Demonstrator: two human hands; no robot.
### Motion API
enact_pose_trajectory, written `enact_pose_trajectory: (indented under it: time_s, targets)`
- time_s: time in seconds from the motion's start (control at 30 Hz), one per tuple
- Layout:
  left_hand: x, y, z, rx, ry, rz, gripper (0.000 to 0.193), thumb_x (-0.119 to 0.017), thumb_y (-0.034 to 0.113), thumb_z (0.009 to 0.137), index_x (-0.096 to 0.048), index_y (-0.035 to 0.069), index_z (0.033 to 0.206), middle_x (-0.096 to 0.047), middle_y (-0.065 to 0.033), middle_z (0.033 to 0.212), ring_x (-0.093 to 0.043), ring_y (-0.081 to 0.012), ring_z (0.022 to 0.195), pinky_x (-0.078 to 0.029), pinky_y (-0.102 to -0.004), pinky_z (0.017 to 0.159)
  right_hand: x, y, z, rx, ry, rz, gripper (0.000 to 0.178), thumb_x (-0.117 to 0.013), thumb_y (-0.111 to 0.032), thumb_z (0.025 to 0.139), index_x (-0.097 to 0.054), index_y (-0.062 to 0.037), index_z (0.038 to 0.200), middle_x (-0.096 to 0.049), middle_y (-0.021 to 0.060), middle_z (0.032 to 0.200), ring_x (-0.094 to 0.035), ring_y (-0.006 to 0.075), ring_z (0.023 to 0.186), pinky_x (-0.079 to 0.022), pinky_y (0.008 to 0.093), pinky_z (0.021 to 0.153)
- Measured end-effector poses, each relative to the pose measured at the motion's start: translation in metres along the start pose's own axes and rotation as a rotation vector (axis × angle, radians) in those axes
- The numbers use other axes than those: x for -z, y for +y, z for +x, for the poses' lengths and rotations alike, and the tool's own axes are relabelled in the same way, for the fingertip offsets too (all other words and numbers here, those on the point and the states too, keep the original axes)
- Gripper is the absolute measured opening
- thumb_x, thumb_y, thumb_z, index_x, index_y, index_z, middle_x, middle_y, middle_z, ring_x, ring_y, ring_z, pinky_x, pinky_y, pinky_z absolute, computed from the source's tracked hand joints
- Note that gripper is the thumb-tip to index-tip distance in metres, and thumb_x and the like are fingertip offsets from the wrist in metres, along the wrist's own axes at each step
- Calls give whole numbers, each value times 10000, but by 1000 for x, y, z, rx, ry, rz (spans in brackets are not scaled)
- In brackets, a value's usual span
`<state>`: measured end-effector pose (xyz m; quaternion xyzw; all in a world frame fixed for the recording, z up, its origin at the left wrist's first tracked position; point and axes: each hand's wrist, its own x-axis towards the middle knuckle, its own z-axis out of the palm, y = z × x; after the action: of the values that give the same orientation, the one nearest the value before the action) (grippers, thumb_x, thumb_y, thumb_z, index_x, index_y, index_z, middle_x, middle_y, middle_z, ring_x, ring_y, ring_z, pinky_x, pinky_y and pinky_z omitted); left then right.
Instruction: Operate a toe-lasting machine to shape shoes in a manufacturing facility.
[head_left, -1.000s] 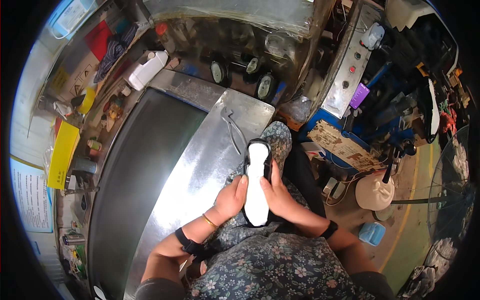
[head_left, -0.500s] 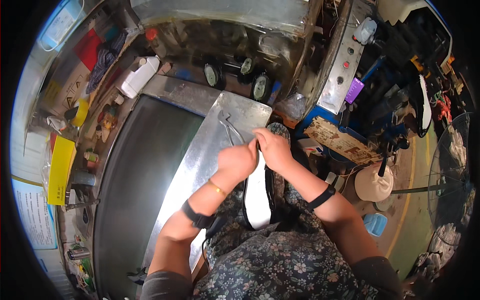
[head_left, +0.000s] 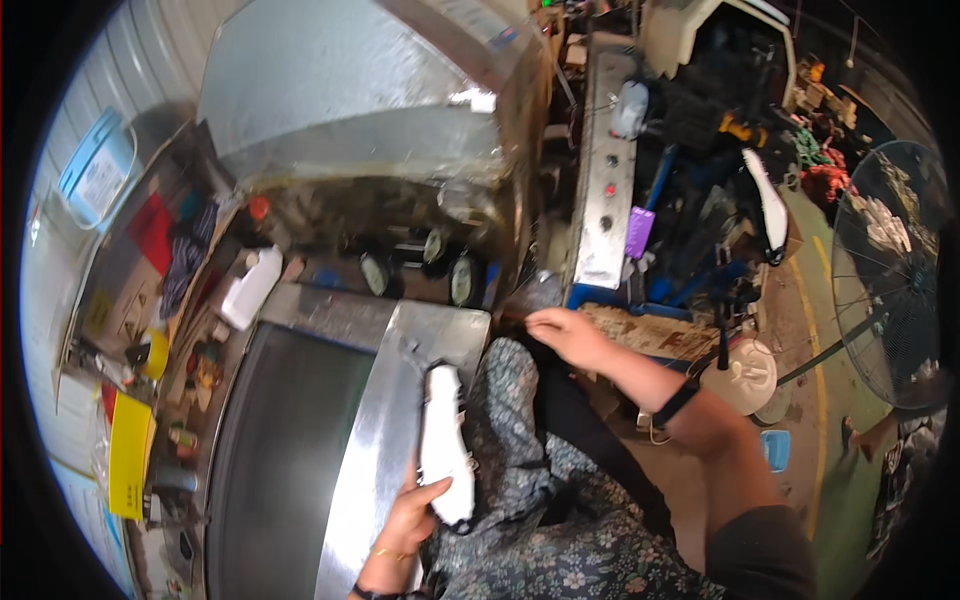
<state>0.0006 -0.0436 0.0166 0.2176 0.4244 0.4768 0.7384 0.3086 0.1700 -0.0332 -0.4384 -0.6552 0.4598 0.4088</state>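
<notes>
A seated person in a flowered garment is holding a white shoe sole (head_left: 445,445) at the near edge of a sheet-metal workbench (head_left: 385,420). The left hand (head_left: 415,515) is gripping the sole's near end, thumb hooked across its white face and fingers wrapped beneath, so that the sole is lying lengthwise along the bench edge with its far end pointing at the machine. The right hand (head_left: 565,333) is reaching away to the right, fingers loosely curled over the cluttered ledge beside the bench; whether it is pinching anything cannot be told.

Along the left wall, a pale blue rectangular tray with a white label (head_left: 97,178) is hanging high, a red sheet (head_left: 152,228) is sitting below it, and a yellow rectangular card (head_left: 130,455) is lying low at the bench's left margin. A white plastic jug (head_left: 250,288) is lying on its side behind the bench. A purple tag (head_left: 638,232) is hanging on the grey control panel (head_left: 603,200), and a small blue square box (head_left: 776,450) is resting on the floor beside a white bucket lid (head_left: 744,374).

Half a second earlier both hands were meeting at the sole's far tip; now the right has let go and swung off to the right, while the left has slid down to the sole's near end. The view has also tilted upward, taking in more of the metal hood (head_left: 370,90).
</notes>
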Motion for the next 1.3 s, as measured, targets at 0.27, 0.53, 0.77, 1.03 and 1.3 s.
enact_pose_trajectory:
  time_s: [0.27,0.53,0.77,1.03,1.3]
  targets:
    - [28,-15,-54,-699,147,2404,542,-628,202,909,-418,35,1379,-573,-224,1200,-577,-318,1039,-473,-404,855,288,-149,-37,-142,618,-1568,567,-763,-254,700,-604,-124,1229,-565,183,1241,-560,383,1092,-471,432,931]
    - [-47,-24,-30,-284,-36,1455,454,-551,295,956,-516,37,1329,-638,-251,1141,-617,-410,1046,-506,-438,875,301,-111,-81,-51,1070,-1216,742,-774,-172,598,-542,-117,1300,-421,257,1391,-475,453,1192,-417,464,1012]
    - [-100,5,38,-547,-146,1021,571,-642,192,931,-418,-25,1409,-594,-182,1290,-515,-253,1273,-339,-349,1105,87,-119,-113,435,608,-557,949,-873,-195,585,-407,61,1372,-289,253,1508,-318,363,1394,-252,439,1145]
    - [-48,42,44,-277,64,761,487,-559,485,956,-638,18,1070,-681,-32,875,-629,-164,788,-504,-333,713,-45,-117,-134,-80,-268,656,1086,-741,-521,802,-121,19,1510,-289,273,1508,-427,334,1336,-346,439,1097]
    - [-15,28,-39,-644,144,1027,453,-763,249,820,-612,-2,1166,-650,-182,1135,-631,-324,1068,-494,-384,912,-47,-53,-146,-817,-529,1203,542,-503,-213,900,-440,82,1350,-537,183,1321,-520,312,1236,-450,555,996]
